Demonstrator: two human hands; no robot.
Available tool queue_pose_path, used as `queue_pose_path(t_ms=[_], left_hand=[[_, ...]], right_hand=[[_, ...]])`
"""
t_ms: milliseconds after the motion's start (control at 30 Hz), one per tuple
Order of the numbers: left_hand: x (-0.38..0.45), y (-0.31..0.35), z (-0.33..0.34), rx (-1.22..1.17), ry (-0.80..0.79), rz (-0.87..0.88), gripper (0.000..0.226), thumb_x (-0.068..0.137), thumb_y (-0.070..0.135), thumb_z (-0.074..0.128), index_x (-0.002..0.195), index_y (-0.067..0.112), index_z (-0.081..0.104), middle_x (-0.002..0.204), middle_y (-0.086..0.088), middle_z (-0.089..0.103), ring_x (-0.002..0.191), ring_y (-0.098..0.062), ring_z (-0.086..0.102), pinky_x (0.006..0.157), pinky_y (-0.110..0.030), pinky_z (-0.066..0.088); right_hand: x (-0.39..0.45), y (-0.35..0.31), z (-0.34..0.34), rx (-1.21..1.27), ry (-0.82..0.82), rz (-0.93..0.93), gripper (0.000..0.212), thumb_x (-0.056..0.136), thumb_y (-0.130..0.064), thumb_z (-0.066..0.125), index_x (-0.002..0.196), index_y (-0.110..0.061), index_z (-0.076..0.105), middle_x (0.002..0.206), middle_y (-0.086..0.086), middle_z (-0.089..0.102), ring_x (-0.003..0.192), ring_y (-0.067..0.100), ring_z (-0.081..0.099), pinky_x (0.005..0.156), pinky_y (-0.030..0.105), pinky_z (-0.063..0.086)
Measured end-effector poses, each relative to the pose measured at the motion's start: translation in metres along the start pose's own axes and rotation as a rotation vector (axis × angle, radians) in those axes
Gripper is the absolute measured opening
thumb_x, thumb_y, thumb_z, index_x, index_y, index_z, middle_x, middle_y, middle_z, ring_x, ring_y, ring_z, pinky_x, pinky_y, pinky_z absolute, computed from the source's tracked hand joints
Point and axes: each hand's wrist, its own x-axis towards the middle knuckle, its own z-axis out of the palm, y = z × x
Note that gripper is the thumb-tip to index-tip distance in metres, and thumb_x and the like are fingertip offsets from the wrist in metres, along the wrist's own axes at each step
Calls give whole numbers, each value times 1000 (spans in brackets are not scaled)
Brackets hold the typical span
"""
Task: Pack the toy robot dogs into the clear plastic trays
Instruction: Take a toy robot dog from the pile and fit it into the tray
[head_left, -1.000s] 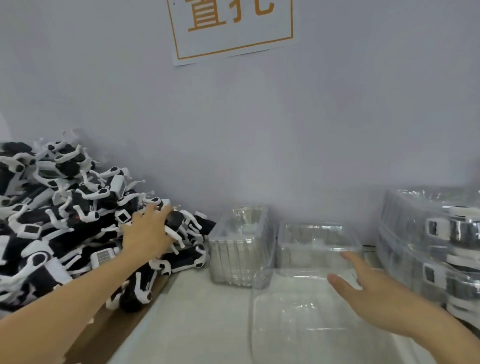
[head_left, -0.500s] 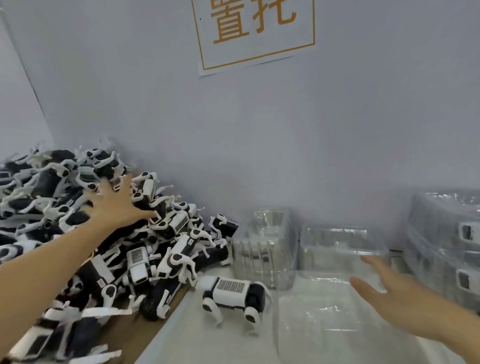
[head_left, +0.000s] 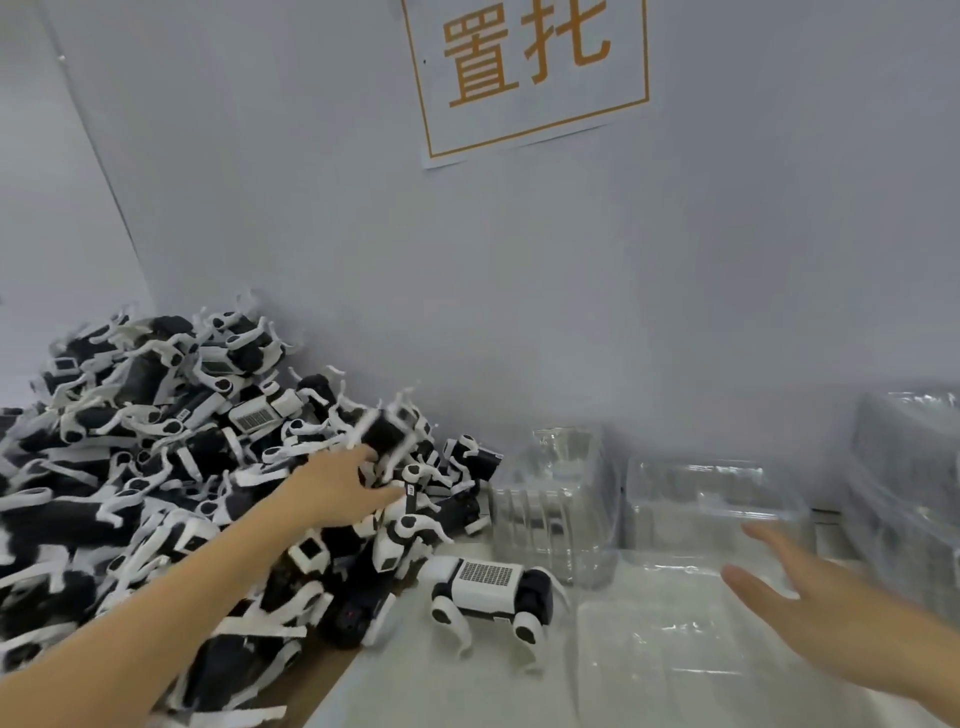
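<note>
- Nearest to us, our right hand (head_left: 795, 597) hovers with its fingers spread and straight, holding nothing, above a flat clear tray (head_left: 675, 654) that lies on the pale work surface (head_left: 395, 686).
- Just left of that tray, a single toy robot dog (head_left: 488, 587) stands upright on the work surface on its white legs, a dotted grille on its back, its black end pointing toward the tray.
- Our left forearm stretches across the lower left, and our left hand (head_left: 337, 488) reaches into the right edge of the heap of toy robot dogs (head_left: 156, 441). Its fingers touch a blurred black-and-white dog (head_left: 384, 436) at the top of that edge; we cannot tell whether they are gripping it or only touching it.
- The heap itself fills the left side, black bodies and white legs tangled together, piled against the wall corner.
- Beyond the single dog, a stack of clear trays on edge (head_left: 556, 499) stands just right of the heap, and a deeper clear tray (head_left: 711, 499) sits beside it.
- At the far right, more clear plastic packs (head_left: 914, 493) are piled up; their contents are too blurred to tell.
- On the grey wall (head_left: 519, 286) above hangs a white sign (head_left: 530, 73) with an orange border and orange characters.
</note>
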Motion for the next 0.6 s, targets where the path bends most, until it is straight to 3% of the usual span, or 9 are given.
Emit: queue_pose_path(t_ms=[67,100,133,200,267,367,467,533,600], left_hand=[[-2,-4,-11,-148,267,87,35,94,55,55,85,24,69,77,4,68,65,-12,61,70,-25,54],[1,-7,-19,-236,454,121,44,95,48,55,62,19,62,56,3,60,49,-11,54,57,-21,49],[5,-12,-29,-359,598,130,51,92,45,54,53,14,54,46,-2,51,41,-12,45,50,-22,43],[24,-30,-46,-497,707,62,48,80,54,45,65,11,61,55,-7,57,51,-15,51,59,-28,46],[48,-55,-46,-285,505,-154,58,77,67,42,109,24,65,101,-7,69,98,-31,64,88,-45,52],[73,-85,-4,-224,-14,-361,76,93,64,46,157,28,22,162,-13,28,148,-41,23,120,-49,20],[73,-89,21,-337,-127,-354,71,88,54,44,152,27,31,168,-6,11,152,-39,8,122,-45,12],[61,-81,14,-353,-140,-304,71,76,54,39,142,27,45,166,-6,17,149,-37,18,117,-42,17],[51,-73,10,-439,-133,-291,68,89,50,46,150,23,34,163,-8,23,143,-35,28,109,-39,27]], right_hand=[[0,2,0,22,6,3,67,94,-66,35,152,-39,14,126,-1,57,113,12,54,83,23,36],[1,2,0,29,10,1,67,94,-65,36,152,-40,15,123,-1,57,112,11,55,80,20,37],[1,3,0,32,12,-1,66,94,-65,36,151,-40,16,114,-5,58,105,9,55,74,16,37],[2,3,0,35,21,-9,65,94,-65,36,150,-40,17,102,-9,55,96,7,54,71,15,35],[3,5,0,34,28,-12,65,94,-66,36,151,-40,17,99,-9,52,100,10,51,81,23,35],[3,6,1,41,30,-15,65,93,-66,35,150,-41,17,103,-8,51,102,10,49,87,25,33],[4,7,0,41,42,-28,64,93,-66,36,149,-41,19,102,-10,53,99,9,51,83,25,34],[4,9,-1,31,52,-28,64,93,-66,35,149,-41,18,104,-10,54,98,9,51,78,24,35],[3,10,0,14,62,-26,63,93,-67,34,148,-42,18,107,-6,54,97,9,52,73,20,36]])
